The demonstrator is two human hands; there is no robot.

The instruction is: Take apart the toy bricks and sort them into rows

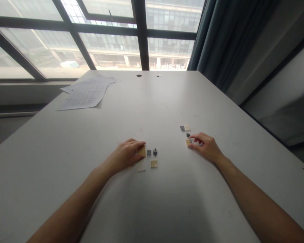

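On the table, my left hand [128, 152] has its thumb and fingers around a tan studded toy-brick plate [142, 151]. A pale flat plate [142, 166] shows below that hand, partly covered by it. Just to its right lie a grey studded brick [149, 152], a dark piece with knobs [155, 152] and a small tan plate [154, 164]. My right hand [205, 145] is open, thumb and forefinger apart. Its fingertips are at a small black brick [188, 135] and another tan piece [187, 143]; whether they touch is hard to tell.
Beyond my right hand lie a dark grey plate [182, 128] and a cream plate [187, 128], side by side. Printed papers [87, 94] spread over the far left of the white table [152, 104]. Windows stand behind it, with a dark curtain [218, 40] at the right.
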